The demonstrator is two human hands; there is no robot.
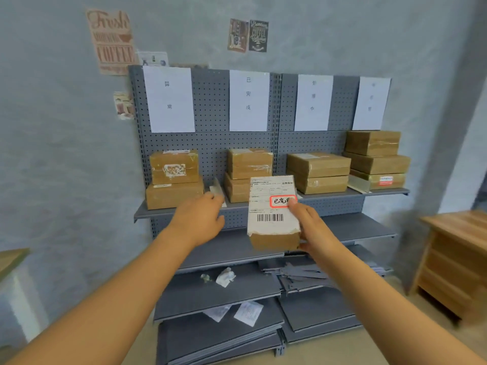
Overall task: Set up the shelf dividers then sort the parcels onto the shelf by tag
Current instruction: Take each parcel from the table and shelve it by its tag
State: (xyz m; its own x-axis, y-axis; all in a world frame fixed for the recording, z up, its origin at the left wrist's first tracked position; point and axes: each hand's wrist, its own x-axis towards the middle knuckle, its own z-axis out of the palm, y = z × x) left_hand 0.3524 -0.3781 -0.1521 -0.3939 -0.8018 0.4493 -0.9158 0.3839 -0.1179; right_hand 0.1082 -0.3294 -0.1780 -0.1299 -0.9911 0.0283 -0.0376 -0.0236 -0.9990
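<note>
Right hand [313,227] grips parcel [274,219]; left hand [203,217] seemingly touches divider [216,189].

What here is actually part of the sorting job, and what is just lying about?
Part of the job:
- held parcel, gripped by the right hand
- left hand, reaching toward a divider
- stacked parcels on the top shelf
- paper signs

Lying about:
- crumpled paper
- loose slips
- spare grey panels
- wooden cabinet
- coffee posters
</note>
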